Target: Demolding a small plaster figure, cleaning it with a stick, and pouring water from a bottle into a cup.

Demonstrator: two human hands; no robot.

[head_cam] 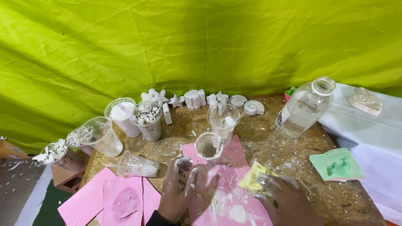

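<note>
Left hand (pixel 178 189) lies flat, fingers spread and grasping nothing, dusted white, on the pink sheet (pixel 226 204) covering the near counter (pixel 293 162). Right hand (pixel 287 200) grips a yellow mould (pixel 254 177) at that sheet's right edge. A small cup (pixel 208 146) stands on the sheet's far end; a green mould (pixel 337 164) lies well right of the sheet.

wooden board (pixel 298 162), pink sheets (pixel 224 204), plastic cups (pixel 118 136), glass bottle (pixel 303 108)
</note>
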